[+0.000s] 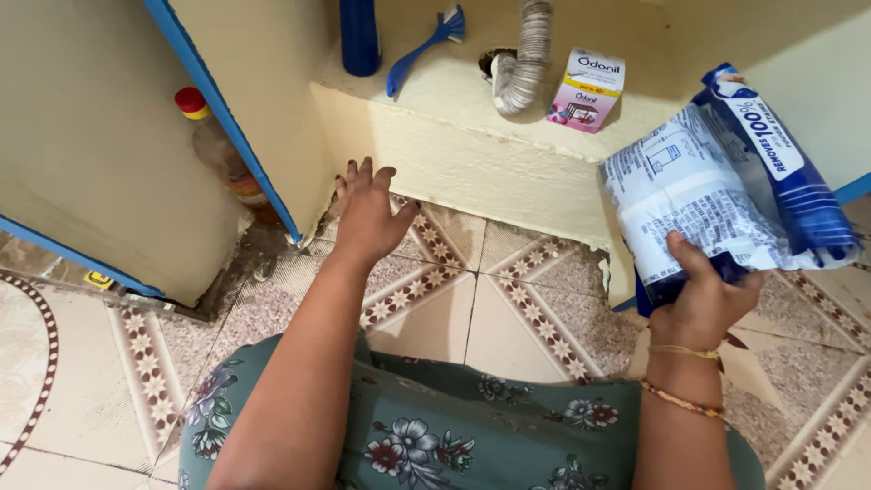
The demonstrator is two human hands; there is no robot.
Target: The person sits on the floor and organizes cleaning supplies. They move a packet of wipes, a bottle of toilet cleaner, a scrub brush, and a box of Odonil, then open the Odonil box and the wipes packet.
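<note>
My right hand [703, 299] grips a soft blue and white plastic pouch [726, 191] from below, holding it up at the right. My left hand [367, 213] is stretched forward with fingers spread, hovering just over the patterned floor tiles [508, 318] next to the cream cupboard door [263, 100] and the raised ledge [472, 163]. It holds nothing. A bottle with a red and yellow cap [213, 141] stands behind the blue-edged door, left of that hand.
On the ledge inside the cupboard lie a blue brush [422, 50], a blue bottle [359, 36], a grey ribbed drain hose [524, 63] and a small pink and white box [587, 91]. A second open door panel [91, 154] stands at left. My flowered green clothing [435, 426] fills the bottom.
</note>
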